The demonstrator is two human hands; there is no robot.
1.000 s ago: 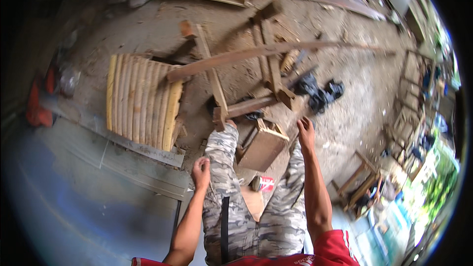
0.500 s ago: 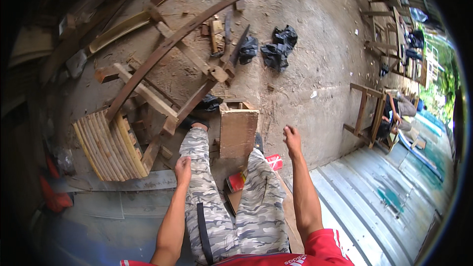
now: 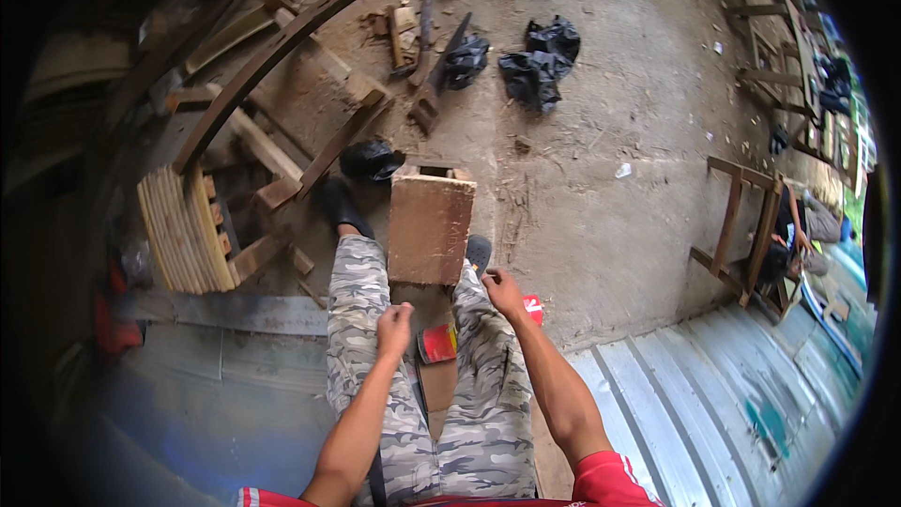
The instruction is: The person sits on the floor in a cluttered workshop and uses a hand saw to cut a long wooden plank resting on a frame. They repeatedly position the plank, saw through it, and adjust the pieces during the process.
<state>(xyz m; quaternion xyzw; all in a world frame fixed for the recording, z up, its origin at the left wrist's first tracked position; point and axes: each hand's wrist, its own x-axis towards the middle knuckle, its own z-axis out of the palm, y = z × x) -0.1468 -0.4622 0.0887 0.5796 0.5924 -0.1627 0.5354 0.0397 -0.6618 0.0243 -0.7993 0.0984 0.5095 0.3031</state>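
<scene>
Both my hands hang over my camouflage-clad thighs. My left hand [image 3: 394, 327] is curled closed above the left leg; whether something small is inside I cannot make out. Over the right knee, my right hand [image 3: 503, 291] has bent fingers drawn together, and their contents are also hidden. A small brown wooden bench [image 3: 432, 230] stands between my feet, just ahead of both hands and apart from them. Between my legs lies a red and yellow can [image 3: 437, 345]. Another red and white item [image 3: 533, 309] shows partly behind my right forearm.
A hand saw [image 3: 439, 84] and crumpled black plastic [image 3: 544, 61] lie on the floor ahead. At left are a long curved wooden piece [image 3: 310, 23], frame parts and a slatted panel [image 3: 183, 230]. A person [image 3: 793, 235] sits at right by a wooden frame [image 3: 737, 225].
My right hand has come down and left toward the knee. My left hand has moved right, inward over the thigh. The view has shifted, so surrounding things sit differently.
</scene>
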